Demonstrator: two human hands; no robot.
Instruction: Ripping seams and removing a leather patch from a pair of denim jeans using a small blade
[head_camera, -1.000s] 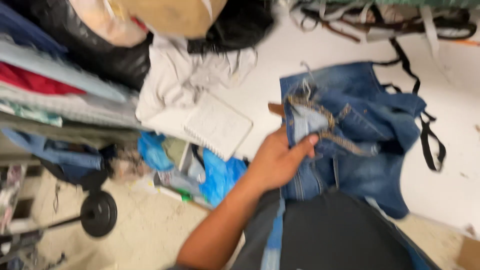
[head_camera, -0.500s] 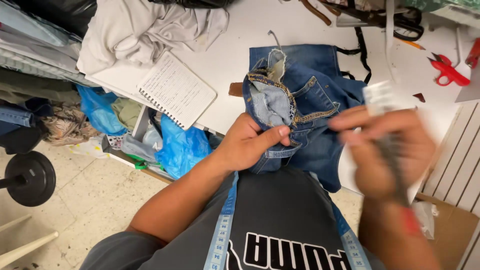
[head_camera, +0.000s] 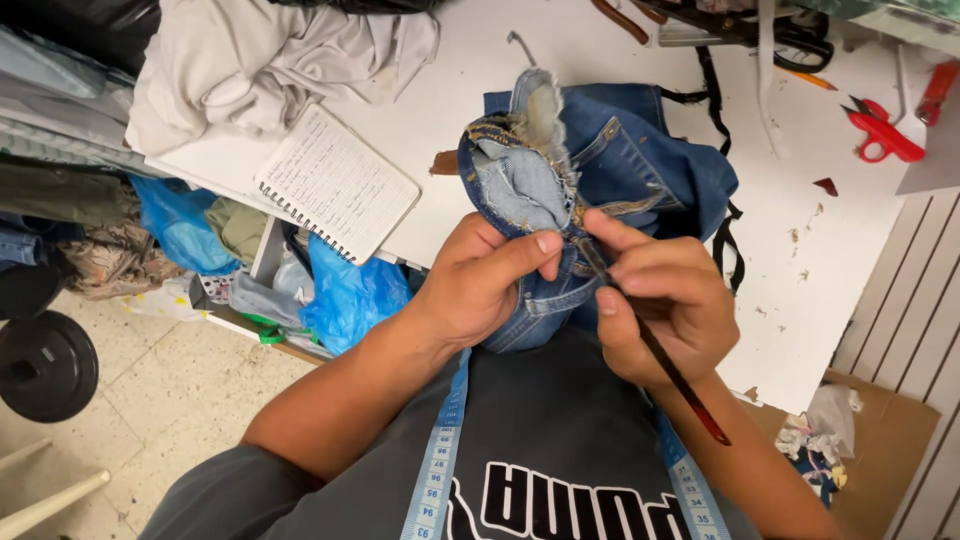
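Note:
A blue denim garment (head_camera: 640, 170) lies bunched at the near edge of a white table (head_camera: 470, 90). My left hand (head_camera: 480, 285) grips a folded, frayed part of it, thumb pressed on the seam. My right hand (head_camera: 660, 300) pinches a thin dark tool with a red end (head_camera: 665, 365), its tip at the seam right beside my left thumb. A light blue measuring tape (head_camera: 440, 460) hangs round my neck over a dark shirt.
An open spiral notebook (head_camera: 335, 185) and grey-white cloth (head_camera: 260, 60) lie to the left on the table. Red scissors (head_camera: 880, 130) and black straps (head_camera: 715, 90) lie at the right. Blue bags (head_camera: 345, 295) sit under the table, a black weight plate (head_camera: 45, 365) on the floor.
The view has swung over the table. My right hand came in with the thin tool and now holds it at the seam; my left hand keeps its grip on the denim.

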